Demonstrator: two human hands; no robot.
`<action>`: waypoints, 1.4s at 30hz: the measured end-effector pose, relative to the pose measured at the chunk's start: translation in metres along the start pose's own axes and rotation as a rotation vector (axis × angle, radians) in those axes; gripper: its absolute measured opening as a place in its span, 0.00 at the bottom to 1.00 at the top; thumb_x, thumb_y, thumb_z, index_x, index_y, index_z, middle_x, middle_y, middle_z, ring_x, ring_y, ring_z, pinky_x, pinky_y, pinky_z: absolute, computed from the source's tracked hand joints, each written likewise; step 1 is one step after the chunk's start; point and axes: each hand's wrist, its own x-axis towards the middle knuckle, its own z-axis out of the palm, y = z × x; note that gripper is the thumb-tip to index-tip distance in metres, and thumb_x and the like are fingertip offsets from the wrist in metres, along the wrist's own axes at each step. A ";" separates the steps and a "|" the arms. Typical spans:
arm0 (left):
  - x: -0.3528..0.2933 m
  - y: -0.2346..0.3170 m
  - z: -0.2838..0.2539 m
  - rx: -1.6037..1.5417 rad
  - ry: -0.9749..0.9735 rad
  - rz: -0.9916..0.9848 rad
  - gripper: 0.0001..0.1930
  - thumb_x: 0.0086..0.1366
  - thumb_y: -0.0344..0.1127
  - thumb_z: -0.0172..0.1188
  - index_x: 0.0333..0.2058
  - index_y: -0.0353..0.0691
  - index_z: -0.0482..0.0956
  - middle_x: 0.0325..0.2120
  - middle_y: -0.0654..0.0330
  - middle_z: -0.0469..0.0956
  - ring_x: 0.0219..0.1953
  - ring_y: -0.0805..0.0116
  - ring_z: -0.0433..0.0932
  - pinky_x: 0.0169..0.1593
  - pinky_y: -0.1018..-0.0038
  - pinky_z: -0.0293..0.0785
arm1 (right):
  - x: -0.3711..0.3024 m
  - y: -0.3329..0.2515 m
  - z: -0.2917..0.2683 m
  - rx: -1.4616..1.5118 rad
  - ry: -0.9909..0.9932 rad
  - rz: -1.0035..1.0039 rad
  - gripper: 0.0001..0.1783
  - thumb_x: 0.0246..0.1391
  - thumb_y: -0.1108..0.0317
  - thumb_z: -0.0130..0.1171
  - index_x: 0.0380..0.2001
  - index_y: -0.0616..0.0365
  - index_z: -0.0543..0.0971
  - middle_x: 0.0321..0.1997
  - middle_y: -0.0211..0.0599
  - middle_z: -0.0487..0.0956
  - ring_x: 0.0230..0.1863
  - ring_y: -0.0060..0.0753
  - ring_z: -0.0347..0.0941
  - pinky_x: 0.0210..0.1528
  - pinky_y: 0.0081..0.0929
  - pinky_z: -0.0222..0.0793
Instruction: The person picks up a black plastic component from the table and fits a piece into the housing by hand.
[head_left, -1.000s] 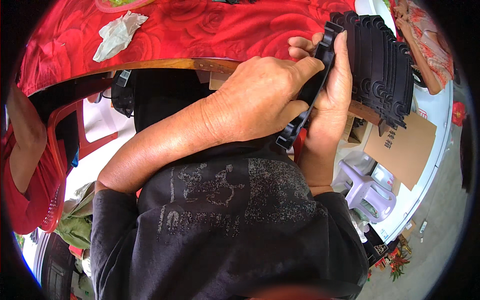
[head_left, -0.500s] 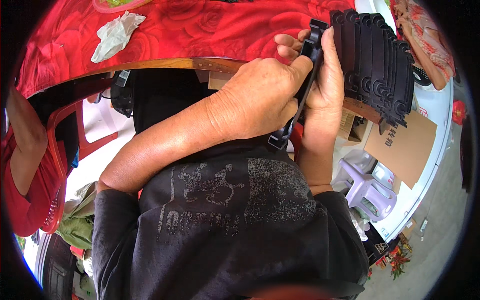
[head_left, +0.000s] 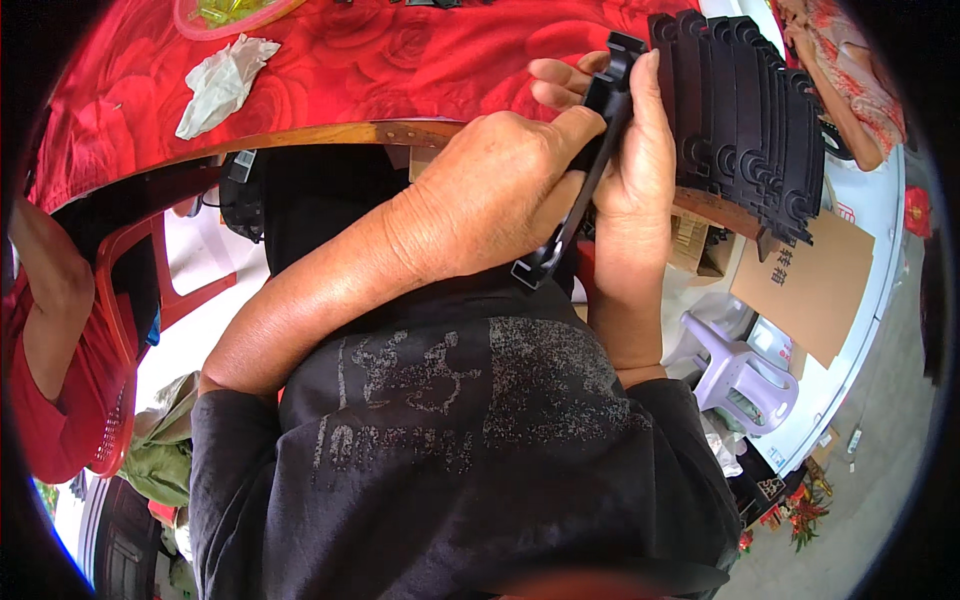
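- From here I see the long, narrow, black plastic-looking part (head_left: 615, 98) held between both bare hands, its long axis slanting from upper right to lower left.
- The left hand (head_left: 508, 190) crosses over, thumb and forefinger pressed on its middle.
- The right hand (head_left: 640, 160) cradles its right side, nearer the fanned row of flat black hook-ended pieces (head_left: 742, 110).

I count two hands (head_left: 510, 185) on one black strip (head_left: 616, 92) at one o'clock, one tissue (head_left: 228, 85) at ten, one bowl (head_left: 245, 28) at eleven
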 end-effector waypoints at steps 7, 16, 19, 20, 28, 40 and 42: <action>0.001 -0.005 0.000 0.015 0.013 -0.007 0.19 0.55 0.23 0.57 0.48 0.32 0.70 0.19 0.46 0.75 0.25 0.51 0.81 0.29 0.66 0.74 | -0.003 0.005 0.012 -0.154 0.078 -0.067 0.32 0.64 0.39 0.41 0.41 0.64 0.70 0.39 0.64 0.79 0.38 0.49 0.81 0.42 0.37 0.80; -0.002 -0.008 0.001 -0.075 0.038 0.026 0.20 0.56 0.23 0.59 0.49 0.32 0.70 0.20 0.48 0.75 0.24 0.55 0.80 0.29 0.68 0.73 | 0.001 0.005 0.002 -0.032 0.017 -0.009 0.34 0.64 0.39 0.41 0.44 0.65 0.70 0.43 0.64 0.78 0.42 0.49 0.81 0.45 0.38 0.79; -0.002 -0.007 0.001 -0.079 0.009 0.034 0.21 0.56 0.23 0.59 0.50 0.32 0.70 0.21 0.46 0.76 0.27 0.52 0.81 0.31 0.66 0.74 | 0.002 0.002 -0.008 0.225 -0.123 0.092 0.34 0.64 0.38 0.41 0.44 0.65 0.70 0.45 0.65 0.78 0.43 0.48 0.80 0.45 0.38 0.79; -0.002 -0.006 0.000 -0.086 -0.003 0.042 0.22 0.56 0.23 0.60 0.50 0.32 0.69 0.22 0.44 0.76 0.28 0.50 0.81 0.32 0.65 0.75 | 0.003 0.001 -0.011 0.225 -0.124 0.093 0.34 0.64 0.38 0.41 0.44 0.65 0.70 0.45 0.65 0.78 0.43 0.48 0.80 0.45 0.38 0.79; 0.001 -0.002 -0.003 -0.027 -0.088 -0.012 0.23 0.54 0.23 0.60 0.50 0.33 0.68 0.23 0.43 0.76 0.30 0.47 0.81 0.32 0.63 0.74 | 0.005 0.002 -0.014 0.211 -0.142 0.117 0.35 0.63 0.37 0.40 0.46 0.64 0.69 0.46 0.65 0.77 0.43 0.48 0.80 0.45 0.38 0.79; 0.003 0.000 -0.004 -0.049 -0.020 0.041 0.19 0.52 0.20 0.57 0.44 0.32 0.68 0.20 0.47 0.74 0.26 0.53 0.81 0.30 0.65 0.72 | -0.001 0.006 0.003 -0.130 0.039 0.063 0.34 0.62 0.36 0.42 0.42 0.61 0.72 0.37 0.57 0.81 0.34 0.39 0.82 0.34 0.29 0.80; 0.003 0.003 -0.006 -0.062 -0.028 0.030 0.19 0.52 0.20 0.57 0.44 0.32 0.68 0.19 0.47 0.74 0.26 0.54 0.81 0.29 0.65 0.72 | 0.000 0.009 0.002 -0.132 0.051 0.061 0.33 0.62 0.36 0.43 0.42 0.61 0.72 0.37 0.56 0.81 0.34 0.37 0.82 0.33 0.27 0.80</action>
